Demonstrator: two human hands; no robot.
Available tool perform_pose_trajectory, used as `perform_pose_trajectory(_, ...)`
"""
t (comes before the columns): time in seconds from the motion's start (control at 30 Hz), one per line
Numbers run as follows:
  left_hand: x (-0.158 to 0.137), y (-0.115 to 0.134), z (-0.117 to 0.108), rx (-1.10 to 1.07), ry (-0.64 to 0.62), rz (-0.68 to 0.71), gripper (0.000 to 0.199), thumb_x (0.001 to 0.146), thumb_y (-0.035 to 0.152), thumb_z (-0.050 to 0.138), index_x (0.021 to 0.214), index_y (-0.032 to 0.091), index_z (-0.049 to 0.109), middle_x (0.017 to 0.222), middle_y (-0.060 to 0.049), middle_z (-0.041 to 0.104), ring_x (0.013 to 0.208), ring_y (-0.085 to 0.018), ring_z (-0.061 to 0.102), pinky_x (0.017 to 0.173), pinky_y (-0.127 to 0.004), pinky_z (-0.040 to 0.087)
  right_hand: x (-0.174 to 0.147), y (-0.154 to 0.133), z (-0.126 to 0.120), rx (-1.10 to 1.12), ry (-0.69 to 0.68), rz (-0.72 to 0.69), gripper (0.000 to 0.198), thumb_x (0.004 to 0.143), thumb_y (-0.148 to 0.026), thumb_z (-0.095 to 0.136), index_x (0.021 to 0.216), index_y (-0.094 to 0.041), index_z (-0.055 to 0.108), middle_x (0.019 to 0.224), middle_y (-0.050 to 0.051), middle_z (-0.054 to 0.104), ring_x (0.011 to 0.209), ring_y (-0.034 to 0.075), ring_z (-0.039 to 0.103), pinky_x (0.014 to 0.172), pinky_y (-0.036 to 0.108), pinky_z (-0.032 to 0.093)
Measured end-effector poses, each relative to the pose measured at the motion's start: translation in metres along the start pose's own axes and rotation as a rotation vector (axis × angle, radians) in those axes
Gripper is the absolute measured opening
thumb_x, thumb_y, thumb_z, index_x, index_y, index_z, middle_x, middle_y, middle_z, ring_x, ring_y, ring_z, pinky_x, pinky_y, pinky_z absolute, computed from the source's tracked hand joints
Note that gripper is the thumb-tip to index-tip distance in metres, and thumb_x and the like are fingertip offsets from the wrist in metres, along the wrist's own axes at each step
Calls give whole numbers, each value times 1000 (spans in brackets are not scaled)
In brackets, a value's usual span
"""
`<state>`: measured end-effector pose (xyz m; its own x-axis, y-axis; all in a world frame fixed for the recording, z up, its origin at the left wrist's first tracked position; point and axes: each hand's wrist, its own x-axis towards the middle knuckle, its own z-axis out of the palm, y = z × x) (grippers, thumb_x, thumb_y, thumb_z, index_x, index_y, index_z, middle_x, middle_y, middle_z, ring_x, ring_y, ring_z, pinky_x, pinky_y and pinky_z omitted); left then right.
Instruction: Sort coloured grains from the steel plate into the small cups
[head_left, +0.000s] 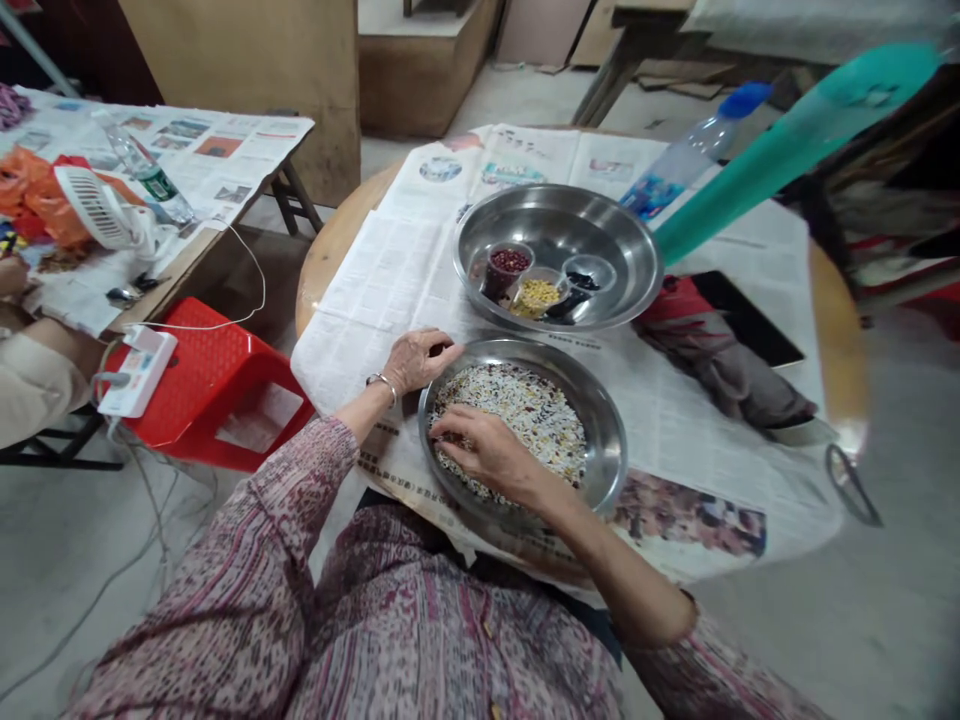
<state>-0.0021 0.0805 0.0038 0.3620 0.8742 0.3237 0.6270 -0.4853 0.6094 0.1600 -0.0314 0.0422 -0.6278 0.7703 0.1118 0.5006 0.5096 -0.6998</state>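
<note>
"Can any words be read?"

"None with certainty. The newspaper (360,285) on the round desk (313,270) bears a slanting row of bold black Chinese characters (409,492) along its near edge, too blurred to spell out."

"And its far side?"

"More dark characters (517,136), plus an oval print (441,169), both unclear."

"Do the bottles give a brand?"

"The clear bottle on the left desk (180,285) wears a green label (158,184) with pale lettering; the blue-capped one, a blue label (651,190). Both are smeared."

"Any numbers?"

"The power strip (142,375) shows small coloured marks, too tiny to tell."
</note>
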Motion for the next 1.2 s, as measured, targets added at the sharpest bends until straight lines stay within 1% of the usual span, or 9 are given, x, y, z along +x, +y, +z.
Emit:
perform_pose_trajectory(0.1, 1, -1, 1, 3, 6, 8, 24, 91, 32, 57, 77, 17, 70, 76, -3, 70, 70, -13, 60, 72, -27, 46, -3, 4, 7, -97, 12, -30, 17, 88, -11, 53, 93, -19, 67, 89, 6, 65, 83, 17, 60, 75, 31, 49)
perform_pose_trajectory(0.23, 1, -1, 2, 3, 15, 17, 25, 91, 32, 57, 76, 17, 69, 74, -3, 69, 68, -13, 58, 71, -27, 46, -5, 4, 5, -201, -10, -71, 15, 88, -13, 54, 95, -19, 66, 92, 7, 64, 86, 19, 60, 77, 32, 49)
perform_pose_trajectory(0.4, 1, 0, 1, 7, 20, 17, 24, 91, 31, 58, 75, 16, 69, 73, -3, 69, 67, -13, 58, 70, -27, 46, -5, -1, 3, -356, -50, -115, 15, 89, -15, 52, 95, -17, 66, 94, 10, 65, 87, 21, 58, 75, 34, 48)
perform_pose_trajectory(0.57, 1, 0, 1, 12, 10, 14, 23, 91, 31, 59, 76, 16, 70, 74, -3, 69, 68, -13, 59, 71, -26, 45, -3, -1, 7, -502, -69, -151, 15, 90, -14, 50, 90, -18, 65, 91, 9, 65, 85, 21, 57, 73, 33, 45)
perform_pose_trajectory(0.83, 1, 1, 0, 20, 22, 22, 24, 91, 31, 58, 76, 16, 70, 76, -4, 71, 70, -13, 61, 72, -26, 46, -2, 5, 10, -555, 46, -177, 14, 91, -16, 53, 83, -16, 64, 83, 8, 65, 79, 19, 56, 72, 32, 42)
perform_pose_trajectory(0.97, 1, 1, 0, 21, 18, 20, 25, 92, 31, 58, 76, 16, 70, 76, -4, 71, 70, -13, 61, 72, -26, 46, -5, 7, 5, -523, 129, -117, 17, 92, -16, 51, 82, -17, 65, 79, 5, 64, 76, 18, 56, 70, 30, 40)
perform_pose_trajectory(1.03, 1, 1, 1, 17, 19, 22, 25, 92, 31, 57, 76, 16, 69, 76, -4, 71, 70, -13, 61, 72, -26, 46, -7, 7, 3, -478, 127, -104, 16, 93, -17, 52, 85, -17, 65, 80, 5, 64, 77, 17, 57, 70, 29, 41)
perform_pose_trajectory(1.13, 1, 0, 2, 11, 21, 22, 25, 92, 32, 57, 76, 16, 70, 76, -4, 71, 71, -13, 61, 73, -26, 47, -7, 5, 4, -424, 67, -123, 13, 92, -17, 54, 90, -19, 66, 84, 5, 65, 79, 17, 58, 71, 28, 42)
perform_pose_trajectory(1.2, 1, -1, 2, 8, 20, 26, 25, 92, 32, 57, 77, 16, 70, 76, -4, 71, 71, -13, 61, 73, -26, 47, -7, 5, 5, -429, 41, -125, 12, 91, -17, 55, 90, -19, 67, 85, 5, 66, 80, 18, 58, 71, 29, 42)
